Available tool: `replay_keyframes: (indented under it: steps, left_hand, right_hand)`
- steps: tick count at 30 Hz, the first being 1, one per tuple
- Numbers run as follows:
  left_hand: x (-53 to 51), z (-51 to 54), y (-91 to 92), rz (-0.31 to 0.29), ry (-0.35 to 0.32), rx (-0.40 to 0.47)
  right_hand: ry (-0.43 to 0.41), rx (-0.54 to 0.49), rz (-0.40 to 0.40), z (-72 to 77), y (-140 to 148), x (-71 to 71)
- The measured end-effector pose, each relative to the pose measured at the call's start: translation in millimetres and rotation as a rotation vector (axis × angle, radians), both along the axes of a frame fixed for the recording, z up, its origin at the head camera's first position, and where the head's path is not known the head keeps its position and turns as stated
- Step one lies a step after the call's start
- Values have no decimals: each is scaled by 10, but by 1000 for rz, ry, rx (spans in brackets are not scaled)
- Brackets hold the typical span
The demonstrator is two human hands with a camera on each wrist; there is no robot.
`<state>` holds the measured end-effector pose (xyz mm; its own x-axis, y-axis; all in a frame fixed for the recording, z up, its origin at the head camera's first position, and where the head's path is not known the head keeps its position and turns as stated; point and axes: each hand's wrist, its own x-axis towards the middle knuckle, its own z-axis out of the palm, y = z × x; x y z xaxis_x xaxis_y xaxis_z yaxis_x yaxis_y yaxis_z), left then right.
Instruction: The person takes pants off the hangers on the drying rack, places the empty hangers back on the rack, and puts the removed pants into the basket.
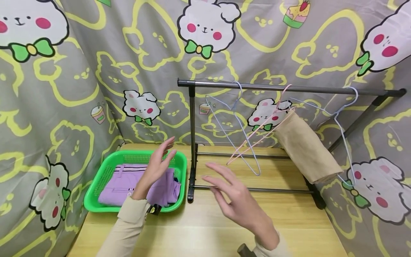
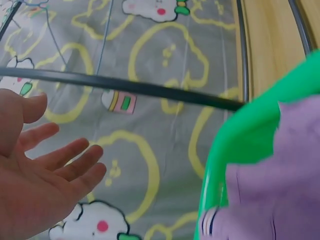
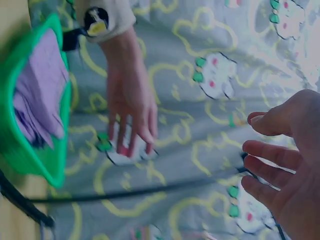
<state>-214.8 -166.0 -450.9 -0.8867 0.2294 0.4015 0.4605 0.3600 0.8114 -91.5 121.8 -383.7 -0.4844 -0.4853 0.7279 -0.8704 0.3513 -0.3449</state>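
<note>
My left hand [image 1: 157, 166] hovers over the green basket [image 1: 135, 153], its fingers loosely spread and holding nothing. Beneath it in the basket lies a folded purple garment [image 1: 128, 182] with striped trim. To the right, my right hand [image 1: 236, 194] hangs above the table in front of the rack, fingers apart and nothing in them. In the left wrist view the left hand [image 2: 55, 175] shows a bare palm beside the basket. The right wrist view shows the right hand [image 3: 280, 165] with nothing held.
A black rack [image 1: 289, 87] stands on the wooden table [image 1: 205, 228]. From its bar hang a blue hanger [image 1: 240, 130], a pink hanger [image 1: 257, 137] bearing a folded tan garment [image 1: 308, 150], and another pale blue hanger [image 1: 341, 132]. A patterned curtain [image 1: 154, 71] encloses the back and sides.
</note>
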Motion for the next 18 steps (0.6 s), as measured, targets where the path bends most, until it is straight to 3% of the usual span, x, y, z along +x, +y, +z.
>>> replay_keyframes:
  steps: [5, 10, 15, 18]
  left_hand:
    - [-165, 55, 157, -34, -39, 65]
    - [-298, 104, 314, -66, -67, 151]
    - [-429, 99, 497, -114, -80, 225]
    - [-496, 93, 574, -103, -77, 229]
  right_hand:
    - [119, -104, -61, 183, 309, 2]
    - [233, -178, -173, 350, 664, 25]
    - [267, -234, -327, 438, 1074, 39]
    - [250, -224, -462, 418, 1346, 8]
